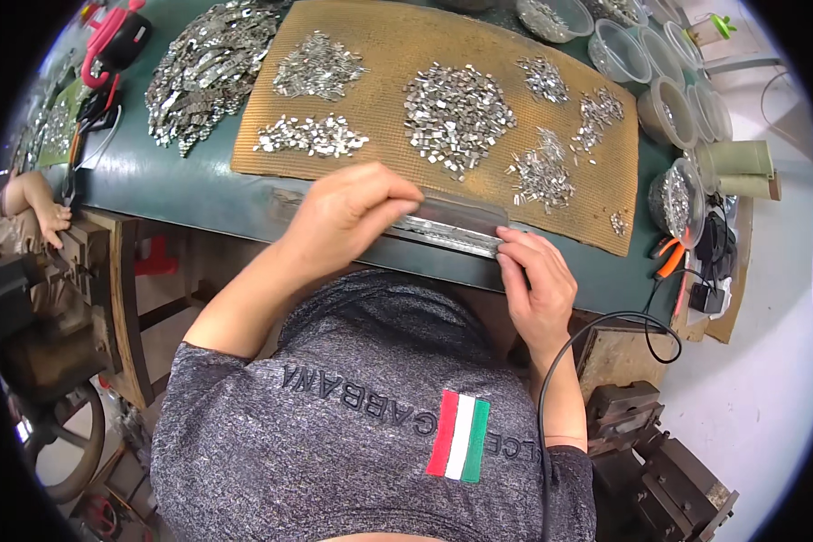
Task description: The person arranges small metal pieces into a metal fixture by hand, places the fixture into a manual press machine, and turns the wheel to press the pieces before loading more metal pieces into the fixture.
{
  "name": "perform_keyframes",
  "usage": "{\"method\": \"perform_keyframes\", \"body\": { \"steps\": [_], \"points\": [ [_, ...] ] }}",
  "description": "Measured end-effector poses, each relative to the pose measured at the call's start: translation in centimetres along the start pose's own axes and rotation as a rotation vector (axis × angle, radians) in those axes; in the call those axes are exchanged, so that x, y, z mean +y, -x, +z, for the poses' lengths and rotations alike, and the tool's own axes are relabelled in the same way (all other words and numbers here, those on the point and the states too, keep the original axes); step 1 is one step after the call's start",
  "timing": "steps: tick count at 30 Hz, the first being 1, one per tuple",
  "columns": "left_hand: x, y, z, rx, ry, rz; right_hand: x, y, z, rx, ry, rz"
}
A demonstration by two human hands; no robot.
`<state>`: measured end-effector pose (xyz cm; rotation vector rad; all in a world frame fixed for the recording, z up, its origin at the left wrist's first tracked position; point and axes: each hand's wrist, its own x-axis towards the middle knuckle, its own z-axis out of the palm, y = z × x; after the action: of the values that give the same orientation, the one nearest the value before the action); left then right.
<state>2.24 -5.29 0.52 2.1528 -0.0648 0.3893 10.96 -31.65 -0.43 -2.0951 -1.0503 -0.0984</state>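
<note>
A long, narrow, silvery metal strip (452, 237) lies crosswise at the near edge of the table, in front of me. At its right end my right hand (540, 282) pinches it between thumb and fingers. My left hand (352, 215) is over its left part, thumb and fingertips brought together; whatever is between them is hidden or too small to name. Just beyond the strip lies a tan textured mat (384, 45) with several piles of small shiny metal pieces. The largest pile (456, 117) sits at the mat's middle, and a smaller pile (312, 135) lies beyond my left hand.
A heap of linked metal pieces (210, 68) covers the green table (144, 185) at the far left. Clear plastic tubs (620, 51) crowd the far right. Orange-handled pliers (670, 260) and a black cable (596, 316) are at the right. Another person's hand (52, 221) shows at the left.
</note>
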Motion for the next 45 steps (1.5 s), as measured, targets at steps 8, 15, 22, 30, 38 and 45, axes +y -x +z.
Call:
{"method": "perform_keyframes", "body": {
  "steps": [8,15,22,30,38,45],
  "points": [
    [0.1,1.4,1.8,-0.055,0.087,0.044,0.9,0.1,-0.1,0.008,-0.026,-0.061],
    [0.4,1.9,2.7,-0.029,-0.037,0.083,1.3,1.3,0.0,0.013,-0.094,-0.013],
    [0.0,0.9,3.9,0.069,-0.191,0.278,2.1,0.9,-0.3,0.025,-0.209,0.095],
    [-0.8,3.0,2.3,0.025,-0.126,0.262,2.5,0.9,-0.1,0.019,-0.151,0.093],
    [-1.9,4.5,6.2,0.123,0.27,0.298,5.3,3.7,-3.1,0.13,-0.082,0.511],
    [-1.0,3.3,3.1,0.231,0.492,0.287,6.9,3.3,-3.6,0.072,-0.084,0.65]
  ]
}}
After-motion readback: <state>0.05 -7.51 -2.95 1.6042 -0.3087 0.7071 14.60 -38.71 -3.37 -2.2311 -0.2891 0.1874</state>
